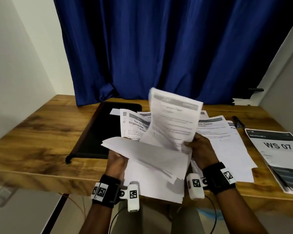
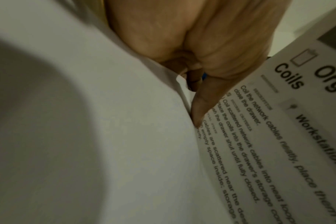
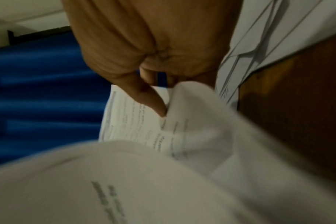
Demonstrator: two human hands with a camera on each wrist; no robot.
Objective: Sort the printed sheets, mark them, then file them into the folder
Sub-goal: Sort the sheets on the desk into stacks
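While hands (image 1: pixel 159 154) grip it, sheet stack (image 1: pixel 156 166) — white, fanned, curling.

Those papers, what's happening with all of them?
A person is sorting printed sheets at a wooden table. The left hand holds a stack of sheets, and the right hand lifts one sheet up from it. More sheets lie spread on the table beside a black folder, a pen and a "WS 07" page.
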